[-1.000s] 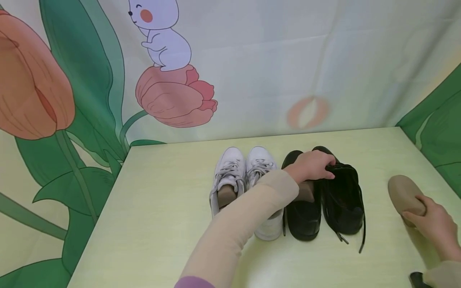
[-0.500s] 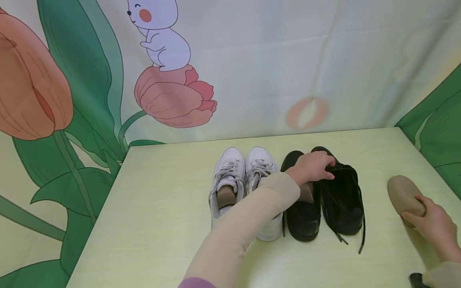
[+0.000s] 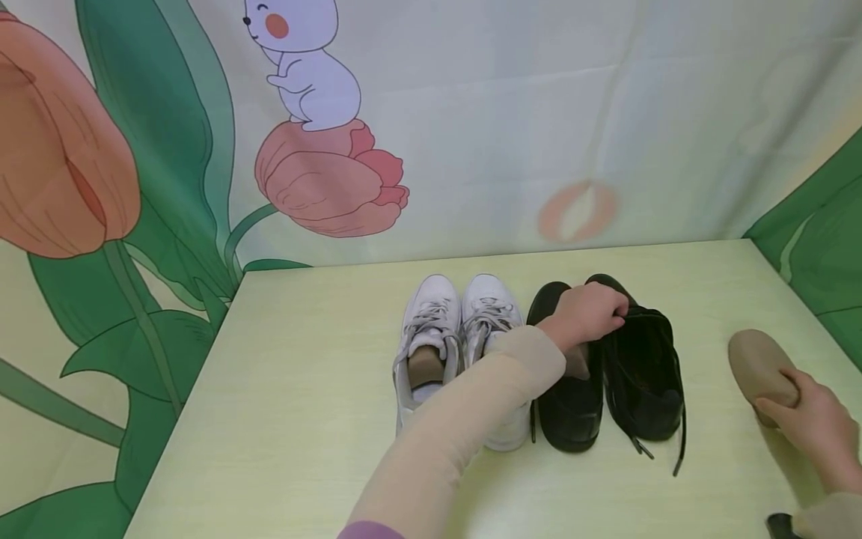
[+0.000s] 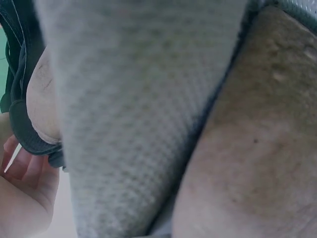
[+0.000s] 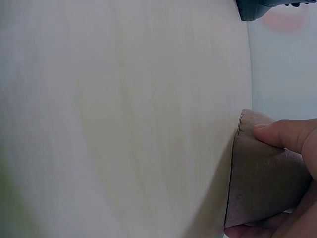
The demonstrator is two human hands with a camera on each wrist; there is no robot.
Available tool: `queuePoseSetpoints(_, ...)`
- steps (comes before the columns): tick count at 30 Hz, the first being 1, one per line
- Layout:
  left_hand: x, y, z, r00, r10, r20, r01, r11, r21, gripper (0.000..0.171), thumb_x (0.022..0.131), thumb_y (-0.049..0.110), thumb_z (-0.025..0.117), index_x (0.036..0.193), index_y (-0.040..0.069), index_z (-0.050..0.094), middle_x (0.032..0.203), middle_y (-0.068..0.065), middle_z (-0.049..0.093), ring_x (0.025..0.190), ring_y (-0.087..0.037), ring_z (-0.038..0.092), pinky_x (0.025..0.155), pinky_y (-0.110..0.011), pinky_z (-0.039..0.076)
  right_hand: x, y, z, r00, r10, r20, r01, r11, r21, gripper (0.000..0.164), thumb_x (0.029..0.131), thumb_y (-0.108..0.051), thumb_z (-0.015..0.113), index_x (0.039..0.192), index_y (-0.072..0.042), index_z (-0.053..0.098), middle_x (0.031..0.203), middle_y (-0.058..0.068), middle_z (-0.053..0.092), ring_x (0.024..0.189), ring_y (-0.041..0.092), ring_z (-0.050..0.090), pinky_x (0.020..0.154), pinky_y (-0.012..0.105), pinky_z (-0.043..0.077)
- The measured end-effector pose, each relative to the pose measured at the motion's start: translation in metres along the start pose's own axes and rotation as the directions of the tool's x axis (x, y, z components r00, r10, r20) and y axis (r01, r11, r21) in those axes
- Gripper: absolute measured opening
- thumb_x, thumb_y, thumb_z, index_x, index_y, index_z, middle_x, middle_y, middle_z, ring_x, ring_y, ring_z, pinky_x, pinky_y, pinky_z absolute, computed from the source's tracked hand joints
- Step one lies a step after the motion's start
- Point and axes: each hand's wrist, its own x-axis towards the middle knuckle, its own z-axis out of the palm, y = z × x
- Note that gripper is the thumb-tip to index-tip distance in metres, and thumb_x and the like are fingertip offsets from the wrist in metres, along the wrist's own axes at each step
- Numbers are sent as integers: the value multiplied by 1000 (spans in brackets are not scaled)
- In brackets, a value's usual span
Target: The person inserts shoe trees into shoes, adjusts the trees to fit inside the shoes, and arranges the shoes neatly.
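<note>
In the head view my left hand (image 3: 587, 312) pinches the tongue of the right black shoe (image 3: 646, 382); that shoe's opening is dark inside. Beside it the left black shoe (image 3: 569, 412) holds a brown shoe shaper (image 3: 577, 362), partly hidden by my wrist. My right hand (image 3: 811, 415) grips another brown shoe shaper (image 3: 757, 367) above the right side of the table. Its rounded end points away from me. The right wrist view has the thumb (image 5: 285, 133) on the upper side of this shaper (image 5: 265, 181) and fingers beneath it.
A pair of white sneakers (image 3: 431, 318) stands left of the black shoes, under my left forearm. The left sneaker contains a brown shaper (image 3: 426, 365). A small black object (image 3: 781, 524) shows by my right sleeve. A printed cloth (image 3: 471, 127) hangs behind the table (image 3: 303, 374).
The left fingertips draw in slightly at the black shoe's tongue. The right hand and its shoe shaper stay nearly still; the view shifts a little.
</note>
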Motion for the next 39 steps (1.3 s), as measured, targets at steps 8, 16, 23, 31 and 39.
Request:
queuePoseSetpoints(8, -2, 2, -2, 1000, 15, -19, -15, 1000, -16, 27, 92, 26, 48, 67, 20, 37, 64, 8, 37, 60, -5, 38, 52, -20, 26, -3, -2, -1, 1000, 8, -11, -8, 1000, 17, 66, 86, -25, 56, 134, 10, 25, 122, 42, 34, 101, 57, 38, 77, 61, 34)
queuePoseSetpoints(16, -1, -1, 0, 998, 46, -32, -48, 998, -51, 24, 91, 24, 49, 69, 19, 41, 66, 8, 40, 62, -5, 39, 58, -18, 29, -6, -6, -2, 999, 44, -9, -44, 999, 31, 69, 85, -27, 56, 136, 6, 23, 126, 40, 32, 104, 57, 36, 80, 61, 32)
queuePoseSetpoints(23, 0, -3, 0, 997, 58, -44, -60, 997, -51, 23, 91, 24, 49, 70, 19, 42, 66, 8, 41, 63, -5, 39, 60, -18, 29, -8, -13, -8, 999, -14, -37, 16, 999, 40, 67, 85, -28, 57, 134, 8, 28, 123, 40, 36, 103, 56, 38, 80, 60, 32)
queuePoseSetpoints(31, 1, -4, 0, 997, 65, -51, -67, 997, -44, 22, 91, 25, 49, 71, 19, 44, 67, 9, 42, 63, -5, 40, 61, -18, 30, -9, -23, -17, 996, -75, -56, 79, 994, 75, 69, 85, -32, 57, 135, 6, 29, 126, 38, 35, 104, 56, 37, 80, 59, 31)
queuePoseSetpoints(39, 0, -5, 0, 996, 64, -54, -67, 997, -48, 23, 91, 25, 49, 70, 19, 43, 66, 8, 40, 63, -5, 38, 60, -18, 29, -12, -35, -22, 995, -68, -78, 73, 995, 71, 71, 83, -37, 58, 134, 4, 31, 124, 38, 39, 102, 55, 40, 79, 58, 31)
